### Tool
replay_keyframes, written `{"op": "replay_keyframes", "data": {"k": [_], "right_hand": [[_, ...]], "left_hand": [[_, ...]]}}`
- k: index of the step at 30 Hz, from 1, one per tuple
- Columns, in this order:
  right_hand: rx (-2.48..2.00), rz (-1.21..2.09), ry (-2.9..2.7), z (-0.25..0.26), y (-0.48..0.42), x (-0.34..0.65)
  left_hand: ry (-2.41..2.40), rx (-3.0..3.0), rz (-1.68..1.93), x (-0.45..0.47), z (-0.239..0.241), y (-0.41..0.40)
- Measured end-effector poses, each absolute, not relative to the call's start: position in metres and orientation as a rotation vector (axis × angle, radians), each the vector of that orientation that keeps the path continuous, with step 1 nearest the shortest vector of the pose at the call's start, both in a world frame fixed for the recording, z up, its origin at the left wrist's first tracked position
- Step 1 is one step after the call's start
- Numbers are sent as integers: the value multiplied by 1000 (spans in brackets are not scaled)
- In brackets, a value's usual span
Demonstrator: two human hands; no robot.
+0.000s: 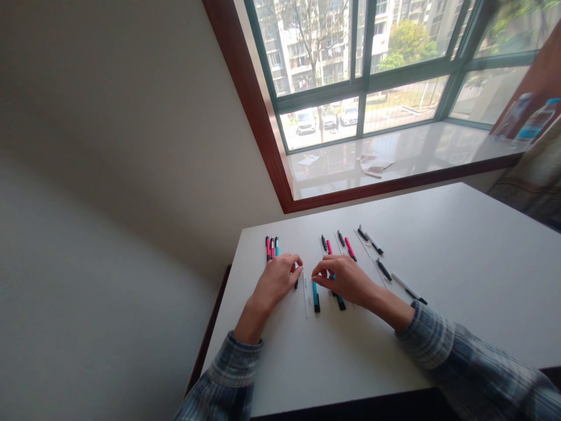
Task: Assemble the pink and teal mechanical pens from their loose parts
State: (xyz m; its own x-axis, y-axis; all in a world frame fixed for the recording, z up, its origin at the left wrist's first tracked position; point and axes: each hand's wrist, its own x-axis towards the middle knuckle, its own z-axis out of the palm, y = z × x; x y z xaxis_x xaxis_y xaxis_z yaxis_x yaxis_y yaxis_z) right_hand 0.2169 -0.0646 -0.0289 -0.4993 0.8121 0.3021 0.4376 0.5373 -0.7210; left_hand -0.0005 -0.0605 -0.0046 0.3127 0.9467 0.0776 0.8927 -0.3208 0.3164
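Both my hands rest on a white table (460, 263) among scattered pen parts. My left hand (280, 279) is curled, its fingertips pinching a small dark piece near its right side; what it is I cannot make out. My right hand (344, 279) is curled too, fingertips pinched above a blue pen barrel with a black grip (315, 295). A thin white refill (305, 298) lies between the hands. Three assembled pens, pink and blue (272, 247), lie side by side just beyond the left hand. Pink and black pen parts (349, 248) lie beyond the right hand.
More black caps and white refills (407, 286) lie right of my right hand. The table's left edge drops beside a plain wall. Behind the table runs a glossy window ledge (416, 155) with cloth and paper, and bottles (532, 120) at the far right.
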Motion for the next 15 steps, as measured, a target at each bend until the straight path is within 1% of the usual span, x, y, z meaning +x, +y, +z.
{"op": "replay_keyframes", "data": {"k": [9, 15], "right_hand": [[-1077, 734, -2253, -34, -83, 205], [-1117, 719, -2277, -34, -85, 202]], "left_hand": [[1681, 2388, 463, 8, 4, -65], [1673, 2367, 453, 9, 4, -66]]}}
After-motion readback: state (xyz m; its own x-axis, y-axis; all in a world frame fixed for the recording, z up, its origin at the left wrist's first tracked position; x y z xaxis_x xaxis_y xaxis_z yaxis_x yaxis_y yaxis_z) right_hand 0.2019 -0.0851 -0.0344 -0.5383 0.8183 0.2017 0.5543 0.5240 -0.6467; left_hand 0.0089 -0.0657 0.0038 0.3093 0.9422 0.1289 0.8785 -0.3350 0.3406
